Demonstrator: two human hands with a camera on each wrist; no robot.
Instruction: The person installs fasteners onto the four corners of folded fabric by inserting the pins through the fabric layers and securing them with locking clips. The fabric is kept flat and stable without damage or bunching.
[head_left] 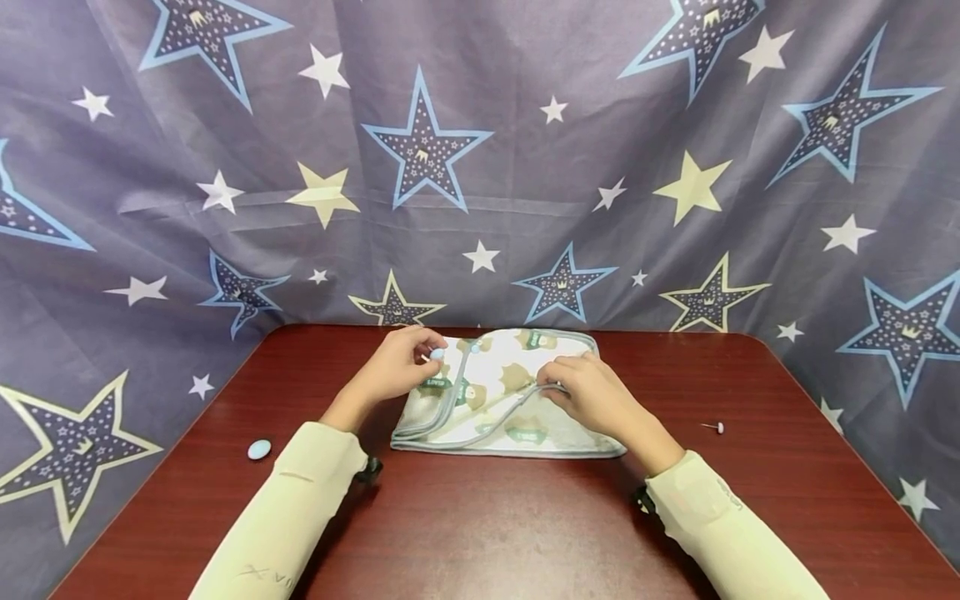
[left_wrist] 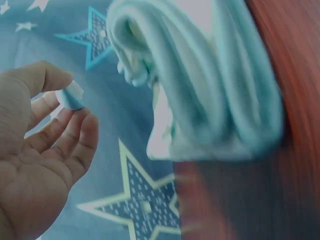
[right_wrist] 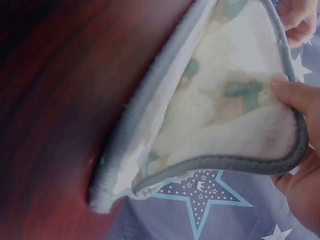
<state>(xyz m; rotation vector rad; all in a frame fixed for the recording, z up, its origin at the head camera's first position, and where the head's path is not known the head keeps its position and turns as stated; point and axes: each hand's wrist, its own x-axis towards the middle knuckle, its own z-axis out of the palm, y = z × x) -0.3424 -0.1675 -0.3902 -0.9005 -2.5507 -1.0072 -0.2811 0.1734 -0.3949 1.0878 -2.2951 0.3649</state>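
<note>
A folded white cloth (head_left: 517,375) with bear prints and grey-blue edging lies on the table. Over its left end, my left hand (head_left: 405,362) pinches a small light-blue button-like cap (left_wrist: 72,95) between thumb and fingers. In the left wrist view this cap is apart from the rolled folds of the cloth (left_wrist: 190,75). My right hand (head_left: 588,392) grips the edge of the cloth's upper layer and lifts it, thumb on the printed face and fingers beneath, as the right wrist view shows. Another light-blue piece (head_left: 476,349) sits on the cloth near its far edge.
A light-blue oval cap (head_left: 259,450) lies on the red-brown table (head_left: 480,525) at the left. At the right lies a pin (head_left: 718,428) with a pale round head. A star-patterned curtain (head_left: 510,167) hangs behind the table's far edge.
</note>
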